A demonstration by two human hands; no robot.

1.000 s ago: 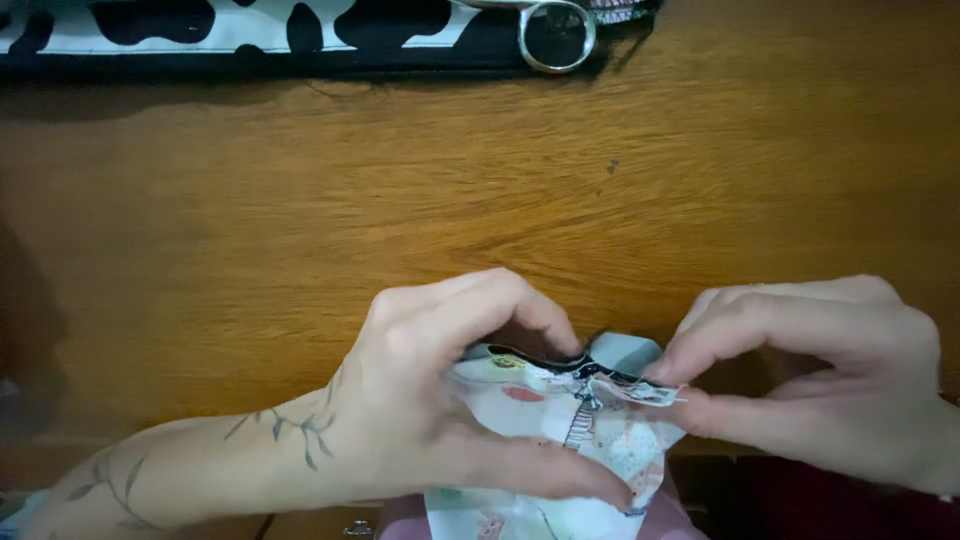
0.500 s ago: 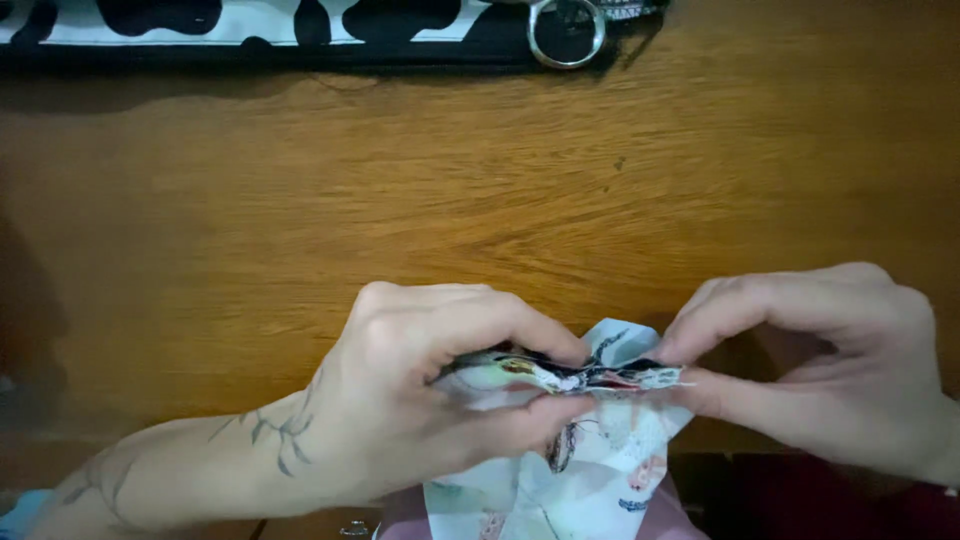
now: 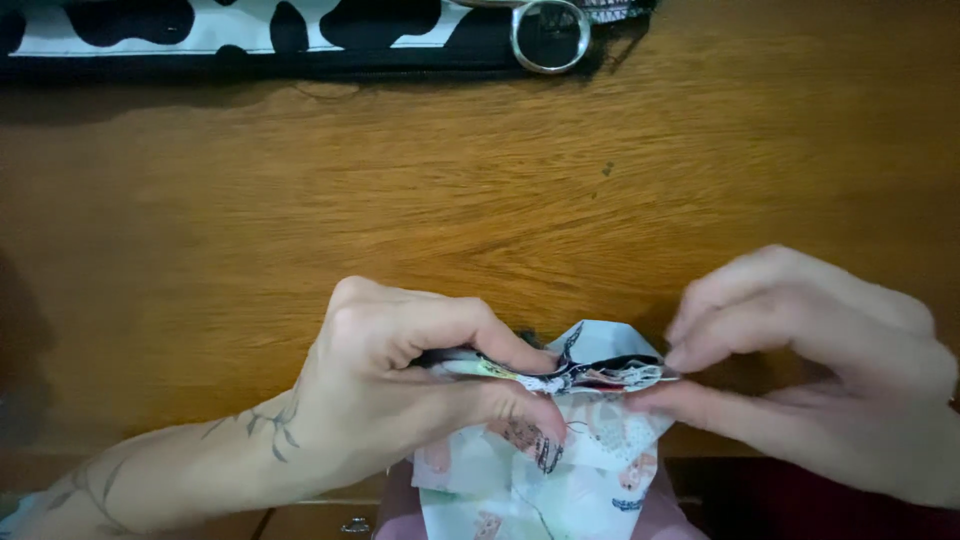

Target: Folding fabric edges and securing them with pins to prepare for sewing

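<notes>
Fingers [image 3: 500,350] of both hands pinch a folded piece of pale patterned paper [image 3: 560,440], printed with small pink and dark figures on a light mint ground, at the near edge of a brown wooden worktop [image 3: 480,200]. On the left hand [image 3: 400,390], thumb and forefinger close tightly over the paper's upper folded edge, where the layers bunch into a narrow dark-printed ridge running sideways; the other fingers curl under. On the right hand [image 3: 820,370], thumb and forefinger meet on the opposite end of that same ridge, tips pressed together on the paper, remaining fingers arched above. One pointed flap of the paper stands up just behind the ridge between the two hands, and the wider body of the sheet hangs down below them toward the bottom of the frame, over the worktop's front edge. A line-drawn branch tattoo [image 3: 270,425] marks the left wrist and forearm. Well apart, along the far edge of the worktop, lies a flat black-and-white cow-print fabric case [image 3: 250,30] with a round silver metal ring [image 3: 550,35] at its right end.
</notes>
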